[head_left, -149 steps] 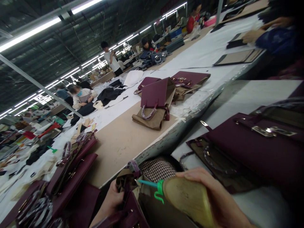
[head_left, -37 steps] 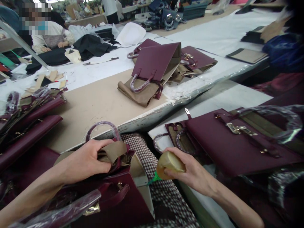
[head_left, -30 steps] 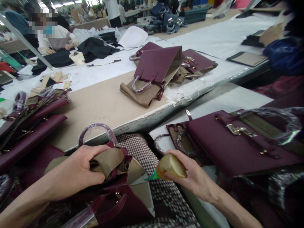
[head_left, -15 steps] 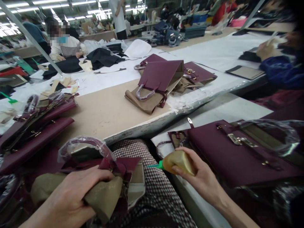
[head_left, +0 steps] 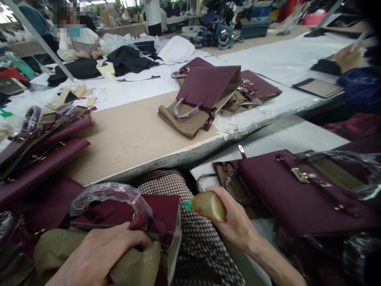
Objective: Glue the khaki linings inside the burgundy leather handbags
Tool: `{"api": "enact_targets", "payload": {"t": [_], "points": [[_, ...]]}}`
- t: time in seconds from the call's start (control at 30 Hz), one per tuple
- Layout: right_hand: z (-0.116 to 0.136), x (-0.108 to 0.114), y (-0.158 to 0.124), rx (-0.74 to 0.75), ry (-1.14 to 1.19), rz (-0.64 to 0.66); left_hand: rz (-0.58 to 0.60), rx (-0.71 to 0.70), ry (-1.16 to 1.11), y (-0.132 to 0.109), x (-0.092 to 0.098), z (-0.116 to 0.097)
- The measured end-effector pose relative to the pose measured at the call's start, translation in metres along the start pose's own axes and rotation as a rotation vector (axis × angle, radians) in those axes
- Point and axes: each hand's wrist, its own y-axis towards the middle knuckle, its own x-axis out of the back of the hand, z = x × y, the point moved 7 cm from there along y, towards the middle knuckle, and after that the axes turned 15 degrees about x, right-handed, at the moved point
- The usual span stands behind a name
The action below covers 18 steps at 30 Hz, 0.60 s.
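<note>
On my lap lies a burgundy handbag with its olive lining pulled out. My left hand is closed over that lining, just below the bag's plastic-wrapped handle. In my right hand is an amber glue bottle with a green nozzle. The bottle is tilted sideways, and its thin tip points left at the bag's edge; whether it touches cannot be told. Beneath, checked cloth covers my legs.
More burgundy bags are piled at the left, and others lie on the worktable. A large bag with a metal clasp rests at my right. Across the table sits a person; another person's blue sleeve shows at the right.
The glue bottle in my right hand has moved left, its tip now at the bag's edge. My left hand still grips the lining, and the bag has turned slightly. The view has shifted a little.
</note>
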Motion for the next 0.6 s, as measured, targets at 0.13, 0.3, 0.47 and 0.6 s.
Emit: {"api": "enact_targets", "payload": {"t": [0.13, 0.3, 0.47, 0.6], "points": [[0.001, 0.0, -0.001, 0.0, 0.026, 0.027, -0.026, -0.065, -0.009, 0.004, 0.003, -0.008], [0.007, 0.001, -0.006, -0.03, 0.089, 0.074, -0.039, -0.016, 0.064, 0.004, 0.002, -0.007], [0.004, 0.0, -0.012, -0.019, 0.063, 0.053, -0.053, -0.081, 0.168, 0.006, 0.005, -0.011], [-0.001, 0.004, -0.012, 0.04, -0.012, -0.03, -0.03, -0.104, 0.131, 0.011, 0.009, -0.014]]}}
